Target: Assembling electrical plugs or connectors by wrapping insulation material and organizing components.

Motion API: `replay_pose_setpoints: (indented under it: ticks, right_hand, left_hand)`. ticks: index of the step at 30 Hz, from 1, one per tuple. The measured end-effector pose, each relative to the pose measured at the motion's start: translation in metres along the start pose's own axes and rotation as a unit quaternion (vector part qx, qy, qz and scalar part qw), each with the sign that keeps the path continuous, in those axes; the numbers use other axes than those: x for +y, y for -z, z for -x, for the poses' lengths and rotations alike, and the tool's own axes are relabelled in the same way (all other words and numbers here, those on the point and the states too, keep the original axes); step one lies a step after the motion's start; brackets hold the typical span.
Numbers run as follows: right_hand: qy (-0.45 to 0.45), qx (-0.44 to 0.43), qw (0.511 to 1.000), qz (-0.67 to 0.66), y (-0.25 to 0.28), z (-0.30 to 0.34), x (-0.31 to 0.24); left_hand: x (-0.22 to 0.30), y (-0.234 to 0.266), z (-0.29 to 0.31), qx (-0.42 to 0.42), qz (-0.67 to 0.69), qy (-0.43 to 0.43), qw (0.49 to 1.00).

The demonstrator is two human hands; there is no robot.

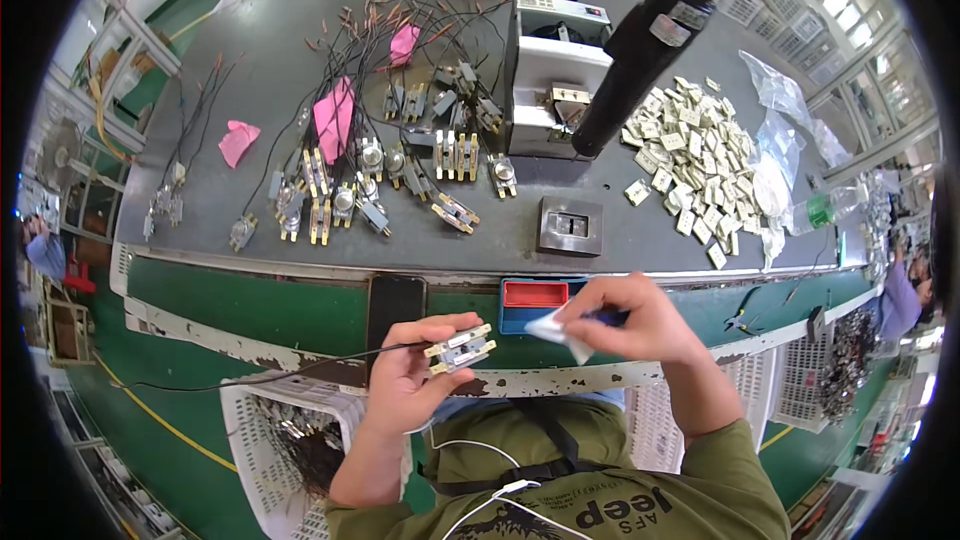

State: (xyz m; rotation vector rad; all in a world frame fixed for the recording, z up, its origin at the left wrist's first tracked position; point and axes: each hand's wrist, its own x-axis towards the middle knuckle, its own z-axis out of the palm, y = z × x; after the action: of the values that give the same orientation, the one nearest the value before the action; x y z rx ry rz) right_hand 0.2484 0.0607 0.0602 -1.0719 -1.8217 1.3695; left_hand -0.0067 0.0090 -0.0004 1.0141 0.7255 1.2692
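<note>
From my remote seat: biggest item is the dark grey table [640, 240], running across the whole view. On it, a boxy grey-white machine [540, 90], with a black cylindrical tool [640, 60] slanting in front of its right side. Right of that, a loose pile of pale blocks [695, 155]; left, a cluster of wired parts [457, 155], leads fanning away.

Hands next. I see both low, at the near edge, well apart. Right hand [635, 320]: fingertips pinching a crumpled-looking white piece, with something dark blue under the fingers (cloth or wrapped tool, I can't tell). Left hand [405, 370]: thumb and fingers closed round a two-strip component [462, 349], held up off any surface.

Key relation: I have the component lying left of the right hand and slightly nearer the body, its long axis roughly left-to-right, right end tipped a little away. That end faces the white piece [551, 328], a gap between. Left hand is nearer, already gripping. Thinnest thing: a black lead [365, 353], trailing off leftward.
</note>
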Motion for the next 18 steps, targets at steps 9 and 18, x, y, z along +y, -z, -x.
replay_pose_setpoints:
  ticks: [9,18]
  right_hand:
    - [0.011,-0.045,0.999,-0.028,-0.020,0.004,0.002]
    - [-0.003,-0.067,0.995,-0.076,-0.022,0.009,0.006]
  left_hand:
    - [0.004,-0.013,0.002,-0.060,-0.008,0.006,0.998]
    - [-0.003,-0.013,0.000,-0.096,0.001,0.019,0.995]
